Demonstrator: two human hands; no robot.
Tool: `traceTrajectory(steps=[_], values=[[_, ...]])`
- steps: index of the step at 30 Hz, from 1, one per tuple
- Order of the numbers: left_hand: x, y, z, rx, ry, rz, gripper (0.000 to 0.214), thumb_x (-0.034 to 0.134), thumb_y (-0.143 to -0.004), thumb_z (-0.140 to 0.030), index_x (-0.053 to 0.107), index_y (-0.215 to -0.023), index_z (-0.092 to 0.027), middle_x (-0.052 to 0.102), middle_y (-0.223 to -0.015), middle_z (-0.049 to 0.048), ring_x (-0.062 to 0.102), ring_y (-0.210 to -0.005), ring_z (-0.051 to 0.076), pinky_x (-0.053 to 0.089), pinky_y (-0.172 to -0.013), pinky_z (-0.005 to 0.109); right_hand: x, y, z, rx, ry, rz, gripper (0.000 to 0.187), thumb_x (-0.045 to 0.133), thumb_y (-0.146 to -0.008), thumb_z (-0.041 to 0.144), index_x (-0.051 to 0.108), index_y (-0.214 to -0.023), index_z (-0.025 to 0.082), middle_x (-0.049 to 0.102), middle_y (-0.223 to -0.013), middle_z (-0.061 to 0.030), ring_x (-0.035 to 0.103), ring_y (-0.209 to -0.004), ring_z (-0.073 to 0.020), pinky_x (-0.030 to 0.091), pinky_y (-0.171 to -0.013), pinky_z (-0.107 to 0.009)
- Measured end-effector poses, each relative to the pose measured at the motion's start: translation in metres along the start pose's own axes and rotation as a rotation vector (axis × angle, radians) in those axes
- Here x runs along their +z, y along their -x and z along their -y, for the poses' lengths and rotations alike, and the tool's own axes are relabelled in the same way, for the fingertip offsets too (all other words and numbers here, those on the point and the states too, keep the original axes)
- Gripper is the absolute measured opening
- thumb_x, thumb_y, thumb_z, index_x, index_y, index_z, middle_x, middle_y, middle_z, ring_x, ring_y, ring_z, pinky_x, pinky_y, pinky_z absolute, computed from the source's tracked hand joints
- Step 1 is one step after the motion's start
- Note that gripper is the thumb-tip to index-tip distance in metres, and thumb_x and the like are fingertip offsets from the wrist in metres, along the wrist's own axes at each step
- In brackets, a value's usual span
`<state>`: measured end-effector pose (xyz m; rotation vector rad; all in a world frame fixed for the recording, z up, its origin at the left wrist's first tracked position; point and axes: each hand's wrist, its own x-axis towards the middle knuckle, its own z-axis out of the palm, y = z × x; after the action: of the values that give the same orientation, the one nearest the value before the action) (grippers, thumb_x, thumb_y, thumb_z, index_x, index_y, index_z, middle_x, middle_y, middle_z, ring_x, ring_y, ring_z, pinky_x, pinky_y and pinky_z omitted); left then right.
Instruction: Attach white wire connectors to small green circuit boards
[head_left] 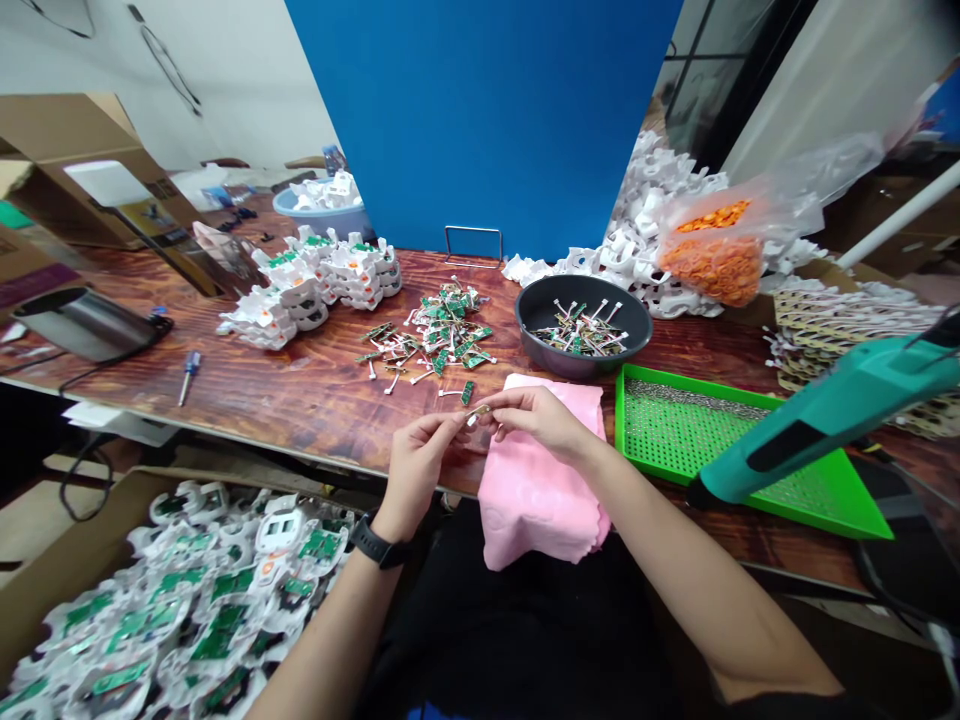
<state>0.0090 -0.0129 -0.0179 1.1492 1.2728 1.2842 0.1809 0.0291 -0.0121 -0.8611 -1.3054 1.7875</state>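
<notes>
Left hand (417, 452), right hand (541, 420) at small part (478, 413), fingertips pinched (pink cloth (536, 505) below right hand).

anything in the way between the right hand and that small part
Nothing visible: the small part is at the fingertips of both right hand and left hand. The pink cloth lies below the right hand, not between them.

I'm watching a small assembly workshop: on the desk (330, 405) my view shows heaped circuit boards (454, 312), stacked white plastic shells (352, 270), a screwdriver (190, 378) and a teal power tool (847, 395), with a cardboard box (67, 562) below full of shells holding boards.
</notes>
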Motion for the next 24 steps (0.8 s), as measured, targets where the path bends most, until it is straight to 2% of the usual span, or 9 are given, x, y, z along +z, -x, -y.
traceTrajectory(steps=[5,7,9,11,14,16,19,24], values=[[0.002,0.001,-0.003,-0.007,0.014,0.003,0.020,0.066,-0.071,-0.032,0.070,-0.075,-0.013,0.065,-0.064,0.0021,0.058,-0.062,0.012,0.047,-0.063,0.023,0.002,-0.002,-0.004,-0.029,0.046,-0.015,0.021,0.068,-0.067,0.022,0.071,-0.087,0.015,0.068,-0.072,-0.0028,0.058,-0.060,-0.0100,0.049,-0.059,-0.026],[0.003,0.001,-0.003,-0.039,0.040,0.009,0.024,0.065,-0.072,-0.036,0.068,-0.081,-0.013,0.065,-0.064,0.0021,0.058,-0.060,0.012,0.047,-0.061,0.024,0.001,-0.003,-0.004,-0.021,0.039,-0.032,0.019,0.070,-0.066,0.022,0.071,-0.083,0.014,0.068,-0.071,-0.0030,0.058,-0.057,-0.0098,0.048,-0.057,-0.024],[0.002,-0.001,-0.001,-0.055,0.045,-0.010,0.032,0.063,-0.073,-0.040,0.066,-0.092,-0.014,0.065,-0.067,0.0021,0.058,-0.057,0.012,0.047,-0.057,0.024,-0.003,-0.004,-0.001,-0.055,-0.054,-0.079,0.018,0.070,-0.066,0.021,0.070,-0.084,0.015,0.068,-0.072,-0.0024,0.059,-0.058,-0.0094,0.048,-0.055,-0.022],[0.000,-0.005,0.001,-0.028,-0.019,-0.030,0.038,0.059,-0.075,-0.044,0.062,-0.101,-0.016,0.067,-0.074,0.0034,0.058,-0.057,0.012,0.046,-0.056,0.025,-0.010,-0.004,0.006,-0.154,-0.259,-0.165,0.018,0.067,-0.071,0.021,0.069,-0.088,0.019,0.069,-0.083,-0.0016,0.062,-0.069,-0.0097,0.050,-0.062,-0.021],[-0.004,-0.016,0.005,0.122,-0.308,-0.036,0.038,0.056,-0.077,-0.045,0.062,-0.101,-0.016,0.066,-0.088,0.0069,0.059,-0.067,0.015,0.047,-0.064,0.028,-0.019,-0.003,0.017,-0.251,-0.540,-0.217,0.018,0.058,-0.078,0.022,0.066,-0.094,0.022,0.064,-0.110,-0.0009,0.060,-0.096,-0.0114,0.049,-0.081,-0.022],[-0.006,-0.027,0.008,0.274,-0.579,-0.032,0.036,0.058,-0.076,-0.043,0.062,-0.099,-0.016,0.064,-0.093,0.0082,0.058,-0.077,0.018,0.046,-0.072,0.032,-0.020,-0.001,0.021,-0.208,-0.575,-0.173,0.019,0.056,-0.079,0.020,0.065,-0.096,0.021,0.062,-0.116,-0.0024,0.059,-0.102,-0.0133,0.048,-0.085,-0.026],[-0.006,-0.042,0.011,0.428,-0.883,-0.008,0.029,0.061,-0.074,-0.038,0.062,-0.094,-0.017,0.061,-0.093,0.0084,0.055,-0.088,0.022,0.044,-0.079,0.035,-0.014,0.001,0.018,-0.093,-0.480,-0.165,0.019,0.057,-0.078,0.018,0.066,-0.094,0.018,0.066,-0.105,-0.0051,0.063,-0.087,-0.0134,0.050,-0.074,-0.025],[-0.003,-0.051,0.012,0.435,-1.070,-0.019,0.013,0.056,-0.078,-0.029,0.062,-0.074,-0.019,0.060,-0.080,0.0053,0.055,-0.079,0.020,0.043,-0.069,0.031,-0.009,-0.001,0.008,-0.007,-0.315,-0.295,0.014,0.064,-0.073,0.019,0.067,-0.086,0.015,0.069,-0.081,-0.0039,0.062,-0.063,-0.0090,0.047,-0.056,-0.019]])
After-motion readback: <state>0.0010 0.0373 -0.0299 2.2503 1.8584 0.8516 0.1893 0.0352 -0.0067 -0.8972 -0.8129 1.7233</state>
